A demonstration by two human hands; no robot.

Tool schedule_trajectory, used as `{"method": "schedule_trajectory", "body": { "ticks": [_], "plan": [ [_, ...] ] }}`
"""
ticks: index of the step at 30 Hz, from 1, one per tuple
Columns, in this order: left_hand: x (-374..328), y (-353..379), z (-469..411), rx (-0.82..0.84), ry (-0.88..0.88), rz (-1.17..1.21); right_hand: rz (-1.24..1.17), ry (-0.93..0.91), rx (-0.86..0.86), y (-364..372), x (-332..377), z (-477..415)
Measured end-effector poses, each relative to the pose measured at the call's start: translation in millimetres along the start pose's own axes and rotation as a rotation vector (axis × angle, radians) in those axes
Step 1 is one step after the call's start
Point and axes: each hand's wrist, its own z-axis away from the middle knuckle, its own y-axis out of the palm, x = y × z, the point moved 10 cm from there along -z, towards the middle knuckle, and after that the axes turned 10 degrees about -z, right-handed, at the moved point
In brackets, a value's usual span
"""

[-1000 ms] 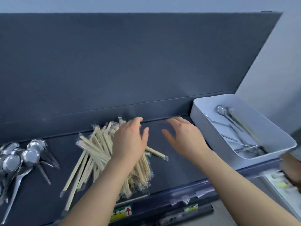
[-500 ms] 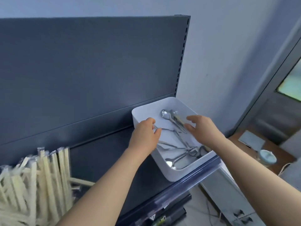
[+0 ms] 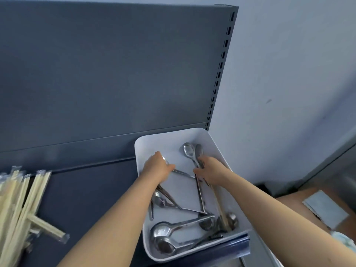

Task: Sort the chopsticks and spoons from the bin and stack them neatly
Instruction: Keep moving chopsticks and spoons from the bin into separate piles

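Observation:
A white bin (image 3: 221, 149) sits at the right end of the dark shelf, holding several metal spoons (image 3: 163, 231) and a wrapped chopstick pair (image 3: 221, 207). Both my hands are inside it. My left hand (image 3: 157, 167) has its fingers curled round the handle of a spoon near the bin's left wall. My right hand (image 3: 211, 170) grips the handles of two spoons (image 3: 189, 150) whose bowls point to the back of the bin. A pile of wrapped chopsticks (image 3: 21, 199) lies on the shelf at far left.
The dark shelf (image 3: 92, 189) has a tall back panel (image 3: 107, 74) and a slotted upright (image 3: 221, 64) at its right end. A pale wall stands right of it. A low brown surface with a grey pad (image 3: 325, 209) lies below right.
My view swung right from the chopstick pile to the bin. Both hands left the pile, reached into the bin and closed on spoon handles.

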Motion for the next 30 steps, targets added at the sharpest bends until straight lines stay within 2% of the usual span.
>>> {"method": "schedule_trajectory", "body": {
  "ticks": [5, 9, 11, 15, 19, 27, 30],
  "plan": [
    [-7, -1, -11, -0.012, 0.05, -0.1, 0.046, -0.044, 0.048, 7, 3, -17],
    [-8, -3, -14, -0.062, 0.059, -0.087, -0.022, -0.05, 0.064, 13, 0, -26],
    [-5, -6, -15, -0.086, 0.05, -0.073, -0.056, -0.061, 0.037, 14, 1, -27],
    [5, -9, -15, -0.098, 0.011, -0.09, 0.054, -0.057, -0.047, 12, 2, -28],
    [8, -5, -10, -0.063, 0.005, -0.077, 0.061, -0.019, 0.0, 20, -2, -32],
    [-1, -11, -3, -0.009, 0.04, -0.283, 0.065, -0.055, 0.005, 16, 8, -31],
    [5, -4, -2, 0.077, 0.01, -0.367, -0.057, -0.056, 0.053, 27, 8, -36]
  ]
}}
